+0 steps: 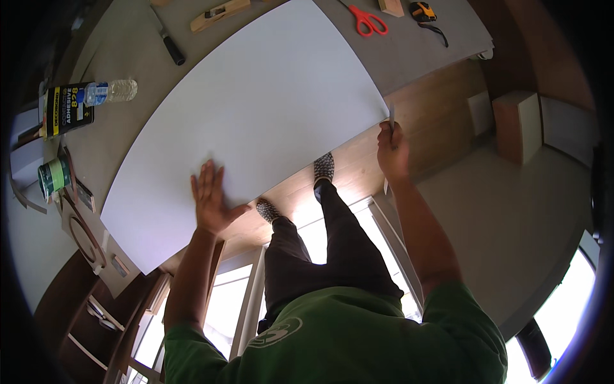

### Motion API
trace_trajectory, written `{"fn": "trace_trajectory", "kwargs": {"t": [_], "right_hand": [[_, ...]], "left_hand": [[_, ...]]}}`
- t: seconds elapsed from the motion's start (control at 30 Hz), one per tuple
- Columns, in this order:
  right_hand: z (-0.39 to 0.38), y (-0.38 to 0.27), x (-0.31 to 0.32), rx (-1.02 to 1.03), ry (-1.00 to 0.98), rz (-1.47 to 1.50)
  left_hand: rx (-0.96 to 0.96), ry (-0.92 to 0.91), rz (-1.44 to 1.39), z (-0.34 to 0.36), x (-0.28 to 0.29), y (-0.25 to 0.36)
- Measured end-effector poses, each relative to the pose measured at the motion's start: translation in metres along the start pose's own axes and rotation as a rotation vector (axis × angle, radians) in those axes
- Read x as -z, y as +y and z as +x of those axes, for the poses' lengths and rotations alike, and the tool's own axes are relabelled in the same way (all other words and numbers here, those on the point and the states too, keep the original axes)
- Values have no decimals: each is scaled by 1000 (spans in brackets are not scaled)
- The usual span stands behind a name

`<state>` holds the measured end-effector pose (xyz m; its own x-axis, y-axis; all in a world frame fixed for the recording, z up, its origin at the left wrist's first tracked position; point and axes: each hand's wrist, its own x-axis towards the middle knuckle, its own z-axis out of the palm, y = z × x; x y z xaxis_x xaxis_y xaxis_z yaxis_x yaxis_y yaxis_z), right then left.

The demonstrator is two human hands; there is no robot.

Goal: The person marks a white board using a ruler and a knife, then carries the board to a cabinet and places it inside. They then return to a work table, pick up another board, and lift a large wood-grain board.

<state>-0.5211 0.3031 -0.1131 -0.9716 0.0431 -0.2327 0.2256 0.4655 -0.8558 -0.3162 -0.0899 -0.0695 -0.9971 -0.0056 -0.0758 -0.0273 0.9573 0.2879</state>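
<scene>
A large white sheet (243,109) with a curved far edge lies across the grey worktop. Flat on its near left part rests my left hand (214,198), fingers stretched out and thumb spread toward the near edge. At the sheet's right corner, my right hand (393,150) is closed around a thin flat grey tool (392,114). The tool points away from me, beside the sheet's edge. Its exact kind cannot be made out, and the fingers cover its lower part. Whether it touches the edge is unclear.
Around the sheet on the worktop (422,54) lie red-handled scissors (369,23), a tape measure (422,13), a wooden hand plane (220,14) and a black-handled tool (173,50). A plastic bottle (118,91), an adhesive can (56,112) and a green container (54,177) are left.
</scene>
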Motion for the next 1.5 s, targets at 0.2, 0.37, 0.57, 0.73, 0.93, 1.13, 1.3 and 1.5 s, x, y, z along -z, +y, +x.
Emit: {"fn": "trace_trajectory", "kwargs": {"t": [0.2, 0.37, 0.57, 0.73, 0.93, 1.13, 1.3, 1.5], "right_hand": [[12, 13, -6, 66, 141, -162], [-13, -10, -22, 180, 153, -354], [-91, -3, -84, 269, 17, -417], [-186, -21, -166, 303, -159, -364], [-276, -46, -229, 268, -536, -233], [-147, -2, -140, -86, 59, -8], [-23, 28, -48, -1, 360, -361], [-48, -7, -82, 39, 244, -553]], "left_hand": [[128, -120, 124, -88, 29, -87], [166, -141, 102, -110, 22, -105], [172, -151, 52, -108, 15, -109], [188, -141, 50, -115, 16, -112], [163, -113, 35, -113, 14, -112], [172, -84, 40, -125, 14, -116], [132, -84, 7, -113, 14, -110], [147, -75, 23, -121, 16, -114]]}}
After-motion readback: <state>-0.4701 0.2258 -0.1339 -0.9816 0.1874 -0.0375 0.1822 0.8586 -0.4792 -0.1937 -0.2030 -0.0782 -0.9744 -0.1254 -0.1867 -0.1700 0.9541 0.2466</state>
